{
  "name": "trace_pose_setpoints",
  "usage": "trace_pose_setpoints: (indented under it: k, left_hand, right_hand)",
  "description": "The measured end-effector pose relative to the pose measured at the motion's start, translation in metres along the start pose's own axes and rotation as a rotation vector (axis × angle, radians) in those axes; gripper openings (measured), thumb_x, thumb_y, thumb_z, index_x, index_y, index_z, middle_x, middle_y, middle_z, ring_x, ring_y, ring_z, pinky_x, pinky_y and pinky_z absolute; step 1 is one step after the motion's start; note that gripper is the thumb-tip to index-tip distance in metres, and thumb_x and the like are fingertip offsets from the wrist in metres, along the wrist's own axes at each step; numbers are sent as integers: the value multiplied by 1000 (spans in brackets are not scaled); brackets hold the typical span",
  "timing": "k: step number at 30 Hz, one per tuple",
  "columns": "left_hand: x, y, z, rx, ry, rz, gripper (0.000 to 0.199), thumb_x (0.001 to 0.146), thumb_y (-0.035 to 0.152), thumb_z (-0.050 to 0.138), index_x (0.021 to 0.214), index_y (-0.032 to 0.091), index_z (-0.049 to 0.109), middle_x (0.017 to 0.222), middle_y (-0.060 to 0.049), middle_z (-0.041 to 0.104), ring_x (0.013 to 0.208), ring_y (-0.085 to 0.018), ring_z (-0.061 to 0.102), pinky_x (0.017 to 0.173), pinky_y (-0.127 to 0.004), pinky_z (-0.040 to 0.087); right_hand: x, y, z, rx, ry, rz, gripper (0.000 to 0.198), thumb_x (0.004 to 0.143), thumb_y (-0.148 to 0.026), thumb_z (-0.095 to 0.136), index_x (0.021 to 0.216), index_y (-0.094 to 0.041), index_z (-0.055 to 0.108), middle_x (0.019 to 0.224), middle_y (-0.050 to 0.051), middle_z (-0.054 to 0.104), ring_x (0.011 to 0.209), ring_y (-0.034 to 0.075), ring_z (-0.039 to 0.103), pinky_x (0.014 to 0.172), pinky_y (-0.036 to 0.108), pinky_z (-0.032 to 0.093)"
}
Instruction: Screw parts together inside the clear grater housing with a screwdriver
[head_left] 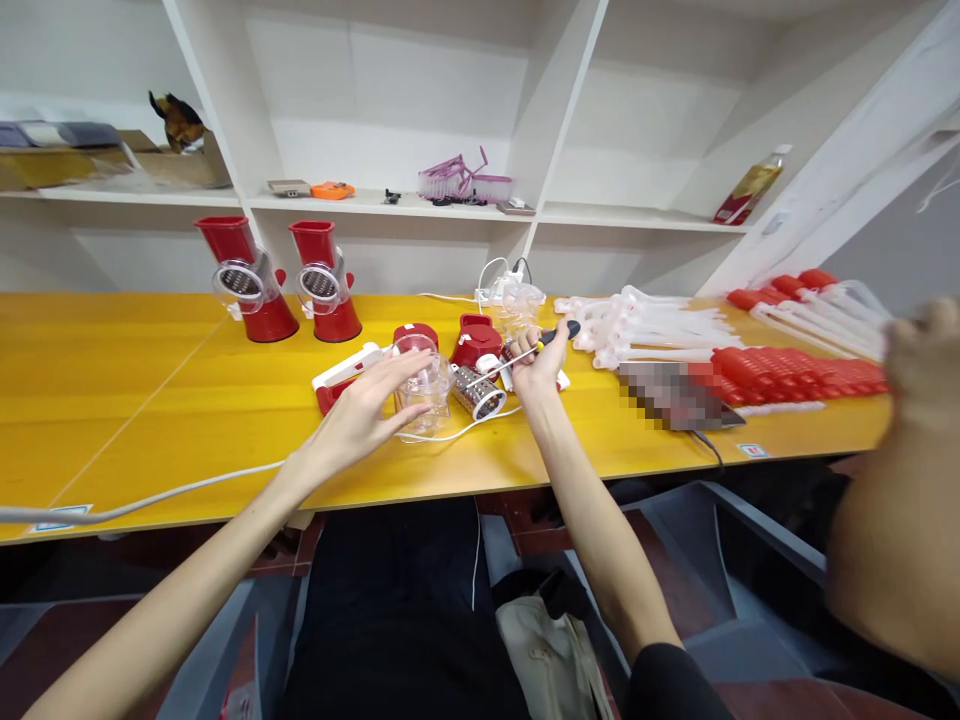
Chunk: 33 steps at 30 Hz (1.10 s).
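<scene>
My left hand (369, 396) is stretched flat with the thumb apart, over a clear plastic housing (430, 402); whether it touches the housing is hard to tell. My right hand (536, 368) is wrapped round a screwdriver (559, 336) with a black and yellow handle. Its thin metal shaft points down to the left, across a metal grater drum (472, 390) with a white rim. Red plastic parts (478, 341) lie behind the drum, and a red and white piece (347, 370) rests beside my left hand.
Two assembled red rotary graters (271, 318) (335, 317) stand at the back left. White handles (649, 325) and red-ended pieces (795, 375) are piled on the right. A white cable (187, 487) crosses the table. Another person's arm (900, 520) is at the right edge.
</scene>
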<state>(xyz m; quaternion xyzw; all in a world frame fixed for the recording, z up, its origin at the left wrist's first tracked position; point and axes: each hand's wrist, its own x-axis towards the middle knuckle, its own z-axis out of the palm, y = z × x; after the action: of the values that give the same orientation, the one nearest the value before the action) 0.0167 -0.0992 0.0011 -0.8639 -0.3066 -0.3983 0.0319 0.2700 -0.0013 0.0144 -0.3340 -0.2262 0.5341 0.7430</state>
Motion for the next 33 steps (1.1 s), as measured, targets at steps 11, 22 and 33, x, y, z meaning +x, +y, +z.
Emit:
trace_pose_setpoints:
  k: [11, 22, 33]
  left_hand:
    - [-15, -12, -7, 18, -5, 52, 31, 100, 10, 63, 130, 16, 65, 135, -11, 71, 132, -18, 66, 115, -35, 56]
    - [-13, -12, -14, -122, -38, -265, 56, 95, 38, 74, 143, 16, 53, 146, -12, 62, 140, -18, 58, 121, -32, 48]
    - [4, -23, -3, -92, -54, -73, 39, 94, 32, 74, 127, 12, 65, 135, -12, 67, 136, -22, 59, 115, -36, 53]
  right_hand:
    - [-10, -1, 2, 76, -17, 113, 67, 96, -65, 32, 85, -1, 45, 59, -3, 16, 62, -10, 7, 58, 3, 12]
    - [4, -5, 14, -10, 28, 118, 52, 100, -52, 34, 82, -4, 38, 55, -4, 9, 57, -9, -1, 56, 8, 1]
    - [14, 8, 5, -53, 132, 115, 61, 99, -62, 28, 84, -4, 40, 55, -4, 12, 56, -9, 0, 54, 8, 2]
